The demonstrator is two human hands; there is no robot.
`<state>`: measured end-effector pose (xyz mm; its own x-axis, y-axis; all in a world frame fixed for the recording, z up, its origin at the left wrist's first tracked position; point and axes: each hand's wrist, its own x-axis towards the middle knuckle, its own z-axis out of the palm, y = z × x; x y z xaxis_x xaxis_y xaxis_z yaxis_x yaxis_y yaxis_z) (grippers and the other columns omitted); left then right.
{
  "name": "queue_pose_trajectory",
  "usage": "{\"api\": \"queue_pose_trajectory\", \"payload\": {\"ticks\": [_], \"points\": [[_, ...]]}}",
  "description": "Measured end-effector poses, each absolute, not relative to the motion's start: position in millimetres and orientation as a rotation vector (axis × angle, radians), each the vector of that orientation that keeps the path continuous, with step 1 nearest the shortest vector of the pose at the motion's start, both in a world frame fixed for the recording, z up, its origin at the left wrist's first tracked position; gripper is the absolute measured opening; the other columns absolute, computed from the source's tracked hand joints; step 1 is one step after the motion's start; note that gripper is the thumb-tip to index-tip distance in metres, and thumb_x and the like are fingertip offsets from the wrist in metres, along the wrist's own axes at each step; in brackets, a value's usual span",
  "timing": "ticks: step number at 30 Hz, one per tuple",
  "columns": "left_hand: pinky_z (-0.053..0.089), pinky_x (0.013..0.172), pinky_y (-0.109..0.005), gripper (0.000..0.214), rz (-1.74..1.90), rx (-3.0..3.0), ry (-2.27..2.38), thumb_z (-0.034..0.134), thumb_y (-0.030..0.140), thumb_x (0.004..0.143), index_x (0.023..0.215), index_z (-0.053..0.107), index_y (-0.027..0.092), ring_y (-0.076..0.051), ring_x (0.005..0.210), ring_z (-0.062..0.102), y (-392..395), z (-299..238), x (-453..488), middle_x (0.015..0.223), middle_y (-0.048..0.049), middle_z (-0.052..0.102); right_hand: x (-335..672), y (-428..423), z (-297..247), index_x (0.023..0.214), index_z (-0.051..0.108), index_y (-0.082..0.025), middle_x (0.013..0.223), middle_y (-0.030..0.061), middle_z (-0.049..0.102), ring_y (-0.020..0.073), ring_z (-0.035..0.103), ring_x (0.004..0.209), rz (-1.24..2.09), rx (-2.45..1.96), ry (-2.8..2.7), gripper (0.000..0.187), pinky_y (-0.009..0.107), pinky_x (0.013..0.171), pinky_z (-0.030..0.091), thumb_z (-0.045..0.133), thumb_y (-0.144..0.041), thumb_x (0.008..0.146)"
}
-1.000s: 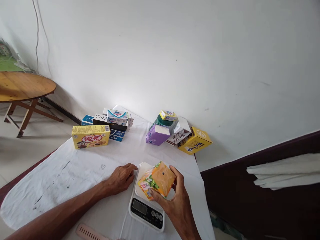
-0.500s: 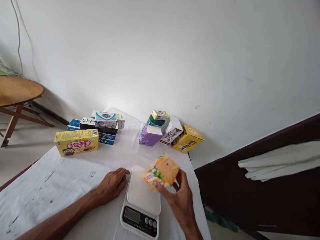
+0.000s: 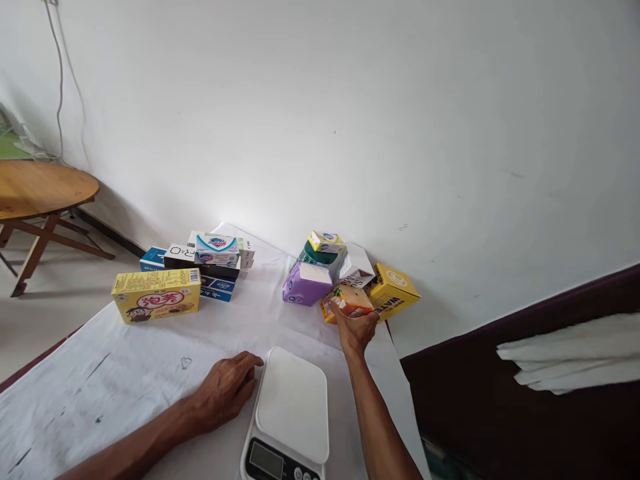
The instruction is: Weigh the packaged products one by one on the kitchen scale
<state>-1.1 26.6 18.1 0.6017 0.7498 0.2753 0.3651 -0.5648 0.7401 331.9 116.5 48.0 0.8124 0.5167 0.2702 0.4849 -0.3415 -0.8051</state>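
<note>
My right hand (image 3: 359,328) grips an orange packet (image 3: 351,301) with a printed front, thumb on the near side. The packet is at the far right of the white-covered table, beside a purple soft pack (image 3: 307,285) and a yellow box (image 3: 397,291). Whether it rests fully on the cloth is hidden. My left hand (image 3: 231,385) lies on the cloth, holding nothing, with loosely bent fingers apart and the fingertips at the left edge of a white digital kitchen scale (image 3: 293,403). Nothing sits on the scale's plate.
Behind the packet stand a white box (image 3: 357,265) and a green container (image 3: 316,255) topped by a small yellow box (image 3: 326,241). At the left are a yellow snack box (image 3: 157,297), a soap box (image 3: 217,249) and several stacked boxes. A wall borders the table's far side.
My right hand has carried the orange packet from above the scale forward and right to the group of packages. My left hand stays beside the scale. The view has shifted slightly.
</note>
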Motion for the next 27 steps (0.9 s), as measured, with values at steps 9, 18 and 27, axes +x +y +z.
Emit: {"api": "queue_pose_trajectory", "payload": {"ticks": [9,18,27], "points": [[0.051,0.075,-0.028,0.038,0.756,2.253,0.898,0.052,0.009,0.087,0.123,0.056,0.019,-0.019,0.082,0.067,25.4,16.3,-0.8,0.098,-0.0043,0.069,312.1,88.1,62.3,0.120,0.050,-0.020,0.124,0.0220,0.057,0.0458,0.051,0.120,0.041,-1.969,-0.963,0.084,0.062,0.102,0.043,0.079,-0.066,0.055],[0.054,0.078,-0.031,0.033,0.782,2.258,0.908,0.054,0.013,0.086,0.118,0.057,0.019,-0.022,0.086,0.070,23.9,11.9,-0.7,0.107,-0.0069,0.072,161.2,64.9,123.5,0.119,0.059,-0.020,0.122,0.0148,0.065,0.0286,0.066,0.097,0.137,-1.463,-1.588,0.047,0.048,0.089,0.055,0.066,-0.055,0.088],[0.055,0.072,-0.030,0.018,0.778,2.285,0.921,0.055,0.016,0.085,0.102,0.057,0.020,-0.023,0.084,0.071,27.0,3.9,2.6,0.100,-0.0065,0.073,48.4,103.8,134.2,0.128,0.051,-0.019,0.127,0.0171,0.060,0.0312,0.056,0.120,0.149,-1.286,-1.779,0.051,0.050,0.098,0.051,0.067,-0.045,0.087]]}}
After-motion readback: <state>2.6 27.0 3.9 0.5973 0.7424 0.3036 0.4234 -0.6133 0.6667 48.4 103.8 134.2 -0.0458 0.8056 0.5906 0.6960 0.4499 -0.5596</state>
